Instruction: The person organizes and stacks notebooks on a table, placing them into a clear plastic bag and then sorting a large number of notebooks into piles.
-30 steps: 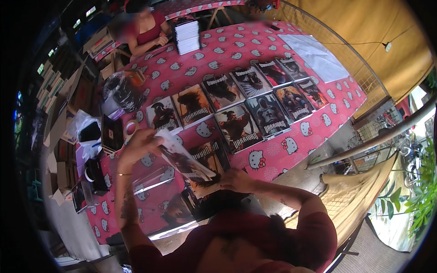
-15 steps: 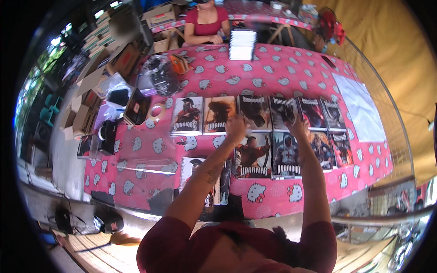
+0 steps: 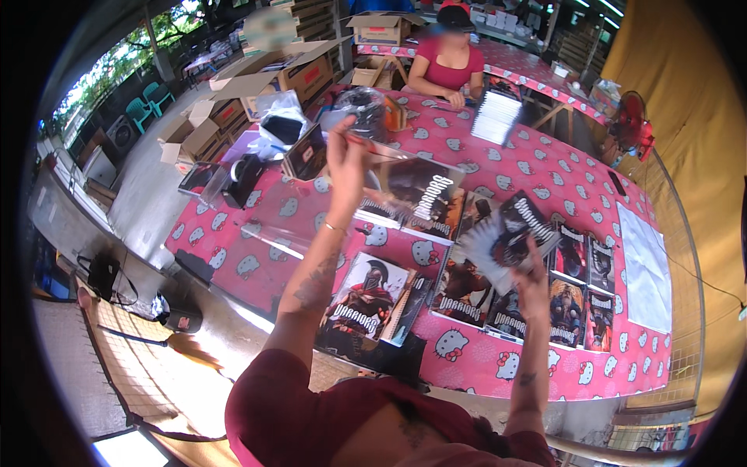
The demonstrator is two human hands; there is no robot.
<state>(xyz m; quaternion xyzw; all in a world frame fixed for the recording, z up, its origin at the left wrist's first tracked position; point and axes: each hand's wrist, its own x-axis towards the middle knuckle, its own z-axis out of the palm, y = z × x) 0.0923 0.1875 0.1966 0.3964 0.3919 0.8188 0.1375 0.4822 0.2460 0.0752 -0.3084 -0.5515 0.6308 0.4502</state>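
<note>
My left hand (image 3: pixel 348 159) is raised over the table's left half, its fingers closed on the edge of a dark-covered notebook (image 3: pixel 420 180) that hangs tilted and blurred. On the right, my right hand (image 3: pixel 531 282) grips another dark notebook (image 3: pixel 523 226), lifted at a slant with its pale page edges fanned. Beneath them lie rows of notebooks with warrior covers, among them an archer-cover notebook (image 3: pixel 464 289) and a notebook with a bearded figure (image 3: pixel 567 303). Nearest me, a helmeted-warrior notebook (image 3: pixel 368 294) overlaps a spiral-bound notebook (image 3: pixel 412 307).
A pink patterned cloth (image 3: pixel 459 362) covers the table. Clear plastic (image 3: pixel 268 237), a black tape dispenser (image 3: pixel 243 179) and a wrapped black bundle (image 3: pixel 362 109) lie left. Across sits a person (image 3: pixel 447 66) beside a notebook stack (image 3: pixel 496 117). White sheet (image 3: pixel 644 265) and red fan (image 3: pixel 634 124) are right.
Both hands have come up off the rows, each with a notebook now. The left hand moved left and up; the right is lower in the picture. The view has turned left.
</note>
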